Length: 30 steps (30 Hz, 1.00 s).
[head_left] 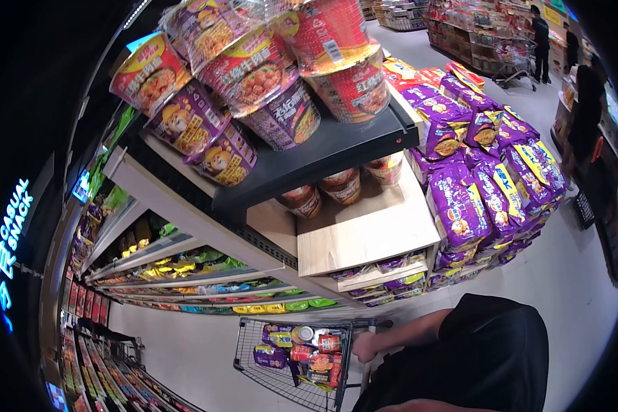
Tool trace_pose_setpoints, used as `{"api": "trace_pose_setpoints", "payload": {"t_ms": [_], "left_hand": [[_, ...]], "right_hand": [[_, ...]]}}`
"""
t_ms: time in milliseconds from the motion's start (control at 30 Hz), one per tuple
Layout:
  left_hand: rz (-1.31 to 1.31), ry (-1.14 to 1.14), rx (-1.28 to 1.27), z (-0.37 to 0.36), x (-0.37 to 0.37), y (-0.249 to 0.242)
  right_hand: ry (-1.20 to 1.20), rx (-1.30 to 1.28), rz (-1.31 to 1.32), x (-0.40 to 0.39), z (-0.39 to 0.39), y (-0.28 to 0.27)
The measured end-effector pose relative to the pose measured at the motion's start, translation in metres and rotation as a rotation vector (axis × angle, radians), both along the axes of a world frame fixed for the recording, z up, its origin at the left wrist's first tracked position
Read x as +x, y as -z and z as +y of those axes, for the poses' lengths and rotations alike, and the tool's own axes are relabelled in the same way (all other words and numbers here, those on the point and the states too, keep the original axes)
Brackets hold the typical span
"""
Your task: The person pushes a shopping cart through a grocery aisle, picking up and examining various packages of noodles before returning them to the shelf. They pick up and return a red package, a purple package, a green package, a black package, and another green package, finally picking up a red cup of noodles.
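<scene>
My right hand (365,347) is closed around the handle of a wire shopping cart (254,371), with its arm reaching out of a black sleeve. Of my left arm only a strip of forearm shows at the bottom edge; that hand is out of the frame. Inside the cart lie purple noodle packs (270,357), a red tub-like container (329,342), a round light-coloured lid (301,334) and other red packages (321,369).
Beside the cart stands a shelf end (371,240) with instant noodle cups (257,75) on top. Purple noodle bags (460,206) are piled past it. Snack shelves (185,275) line the aisle floor (165,343). People in dark clothes (540,44) stand at the far right.
</scene>
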State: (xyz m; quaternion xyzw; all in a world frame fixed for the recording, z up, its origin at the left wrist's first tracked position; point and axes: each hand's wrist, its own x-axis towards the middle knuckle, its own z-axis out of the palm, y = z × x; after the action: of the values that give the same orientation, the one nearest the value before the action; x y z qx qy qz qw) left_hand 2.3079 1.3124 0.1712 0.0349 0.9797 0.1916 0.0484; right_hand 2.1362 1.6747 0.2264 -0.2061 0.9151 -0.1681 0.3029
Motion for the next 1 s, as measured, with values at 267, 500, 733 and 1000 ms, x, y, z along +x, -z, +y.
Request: {"api": "trace_pose_setpoints", "payload": {"t_ms": [267, 500, 733, 1000], "left_hand": [[-0.095, -0.256, -0.017, 0.016, 0.001, -0.026], [-0.092, -0.298, 0.042, 0.021, -0.003, -0.039], [-0.064, -0.308, 0.055, 0.016, -0.011, -0.039], [0.034, -0.276, 0.078, -0.005, -0.023, -0.007]], "right_hand": [[-0.032, 0.088, -0.098, -0.010, -0.004, -0.007], [-0.053, 0.150, -0.134, -0.017, -0.010, -0.008], [-0.098, 0.182, -0.109, -0.028, -0.018, -0.007], [-0.027, 0.156, -0.029, -0.039, -0.029, -0.009]]}}
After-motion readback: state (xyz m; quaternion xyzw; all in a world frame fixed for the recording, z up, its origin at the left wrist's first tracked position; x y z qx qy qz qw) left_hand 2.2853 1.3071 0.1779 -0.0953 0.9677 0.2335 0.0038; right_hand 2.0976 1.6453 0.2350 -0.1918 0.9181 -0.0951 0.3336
